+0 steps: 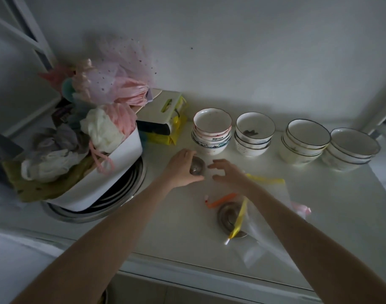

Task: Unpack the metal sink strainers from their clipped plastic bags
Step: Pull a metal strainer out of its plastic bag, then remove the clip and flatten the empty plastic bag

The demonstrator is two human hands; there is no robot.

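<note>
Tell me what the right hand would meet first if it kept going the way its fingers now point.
The right hand is open, fingers pointing left toward the metal strainer held in the left hand. That strainer, or the left fingers around it, would likely come first; only a small gap shows, though depth is hard to judge.

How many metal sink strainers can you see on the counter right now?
2. One round metal strainer is gripped in the left hand, in front of the bowl stacks. The other metal strainer lies nearer the counter edge, under a yellow clip. More may be hidden in the bags.
</note>
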